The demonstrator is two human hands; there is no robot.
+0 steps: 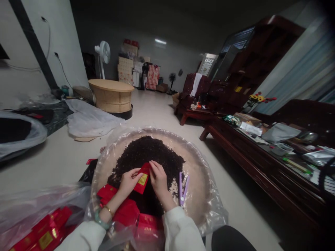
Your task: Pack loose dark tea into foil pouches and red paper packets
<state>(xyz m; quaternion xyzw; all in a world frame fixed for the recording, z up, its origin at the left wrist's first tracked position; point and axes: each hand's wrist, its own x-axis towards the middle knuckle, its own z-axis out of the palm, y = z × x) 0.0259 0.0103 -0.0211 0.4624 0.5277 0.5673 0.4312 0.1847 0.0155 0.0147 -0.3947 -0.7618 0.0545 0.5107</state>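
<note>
A round shallow tray (199, 181) lined with clear plastic holds a heap of dark loose tea leaves (146, 153). Over the heap, my left hand (128, 182) and my right hand (158, 179) both pinch a small red packet (142, 178) with a gold label, one hand on each side. Several more red packets (123, 205) lie on the tray's near edge below my wrists. A pair of purple tongs (182, 188) rests on the tray just right of my right hand.
A clear bag of red packets (44, 233) lies at the lower left. A long dark wooden table (261, 153) with clutter runs along the right. Plastic sheets (89, 120), a round wooden stand (112, 94), a fan (103, 55) and stacked boxes (128, 66) stand farther off.
</note>
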